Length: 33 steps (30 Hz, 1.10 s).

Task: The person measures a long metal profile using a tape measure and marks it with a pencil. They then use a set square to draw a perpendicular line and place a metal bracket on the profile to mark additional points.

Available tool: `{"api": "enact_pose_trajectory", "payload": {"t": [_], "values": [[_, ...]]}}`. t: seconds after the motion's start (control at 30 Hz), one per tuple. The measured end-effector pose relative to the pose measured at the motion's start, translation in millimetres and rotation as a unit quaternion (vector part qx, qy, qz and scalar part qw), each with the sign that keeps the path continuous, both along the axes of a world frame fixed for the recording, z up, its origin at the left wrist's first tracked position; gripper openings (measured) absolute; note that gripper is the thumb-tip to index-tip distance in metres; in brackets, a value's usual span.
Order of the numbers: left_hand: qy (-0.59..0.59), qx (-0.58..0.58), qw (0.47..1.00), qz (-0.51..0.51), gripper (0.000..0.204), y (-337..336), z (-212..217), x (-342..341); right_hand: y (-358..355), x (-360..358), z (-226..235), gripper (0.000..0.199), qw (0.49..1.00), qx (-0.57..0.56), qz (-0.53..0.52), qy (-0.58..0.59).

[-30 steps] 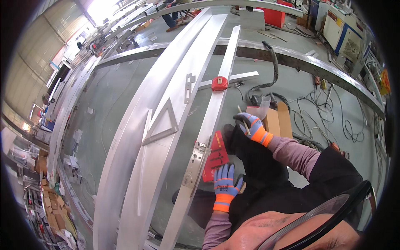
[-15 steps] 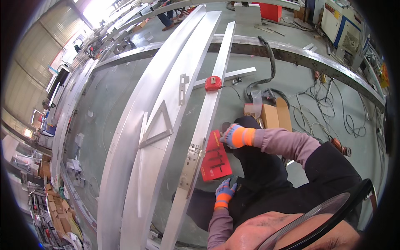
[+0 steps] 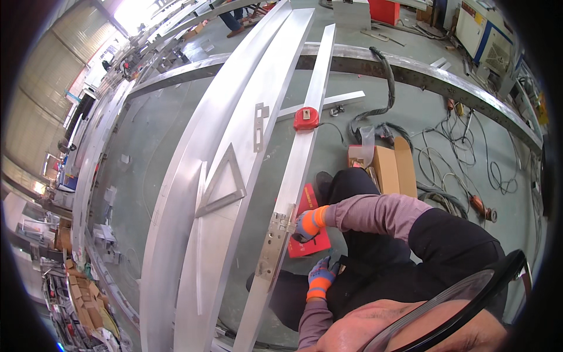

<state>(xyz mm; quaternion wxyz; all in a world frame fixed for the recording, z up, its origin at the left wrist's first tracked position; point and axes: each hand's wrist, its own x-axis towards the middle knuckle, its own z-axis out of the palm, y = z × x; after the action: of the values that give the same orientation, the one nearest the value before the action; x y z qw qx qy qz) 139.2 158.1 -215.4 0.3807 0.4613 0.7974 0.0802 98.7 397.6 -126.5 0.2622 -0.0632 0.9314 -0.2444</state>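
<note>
My right hand (image 3: 310, 224), in a blue-grey glove with an orange cuff, is at the right edge of a metal lock plate (image 3: 272, 246) on a narrow silver bar (image 3: 300, 158). Its fingers are curled in; what they pinch, if anything, is hidden. Resting by my lap, my left hand (image 3: 321, 277) is partly closed beside a dark item that I cannot make out. Behind my right hand lies a red flat box (image 3: 309, 245) with dark shapes on its face. Farther up the bar sits a red tape measure (image 3: 306, 119).
Left of the bar run wide silver profiles (image 3: 258, 100), bearing a metal set square (image 3: 233, 176) and a slotted plate (image 3: 258, 129). An open cardboard box (image 3: 387, 170) stands beyond my knee. Cables (image 3: 451, 138) and an orange power tool (image 3: 482, 208) lie on the right-hand floor.
My right hand has moved down and left from the top of the red box to the lock plate's edge. My left hand stays by my lap. The view has shifted slightly.
</note>
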Motion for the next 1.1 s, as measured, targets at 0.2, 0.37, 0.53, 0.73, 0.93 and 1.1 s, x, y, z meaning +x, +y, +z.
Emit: {"api": "enact_pose_trajectory", "payload": {"t": [0.2, 0.37, 0.53, 0.73, 0.93, 1.1], "values": [[-0.006, 0.0, 1.0, -0.016, 0.069, 4.0, -5.5, 1.9, 3.1, 5.1, -16.2, 0.029, 0.999, -0.014, -0.018, 0.04], [-0.003, -0.012, 1.0, -0.021, 0.069, 5.9, -3.2, -0.8, 0.7, 3.3, -8.9, 0.029, 0.999, 0.004, -0.012, 0.048], [-0.003, -0.017, 1.0, -0.016, 0.069, 6.2, 1.2, 0.2, 3.1, -0.6, 1.3, 0.031, 1.0, -0.01, -0.002, 0.016], [-0.006, -0.004, 1.0, -0.001, 0.066, 8.5, 6.6, 3.8, 4.2, 3.7, -5.8, 0.033, 1.0, -0.01, -0.011, 0.02], [0.001, 0.001, 1.0, -0.004, 0.067, 0.8, 0.5, 1.5, 0.6, -0.8, -3.9, 0.035, 0.999, -0.005, -0.017, 0.04], [-0.004, 0.017, 1.0, -0.006, 0.067, -1.3, -3.3, 2.4, 2.7, 3.7, -11.9, 0.035, 0.998, 0.004, -0.018, 0.06]]}}
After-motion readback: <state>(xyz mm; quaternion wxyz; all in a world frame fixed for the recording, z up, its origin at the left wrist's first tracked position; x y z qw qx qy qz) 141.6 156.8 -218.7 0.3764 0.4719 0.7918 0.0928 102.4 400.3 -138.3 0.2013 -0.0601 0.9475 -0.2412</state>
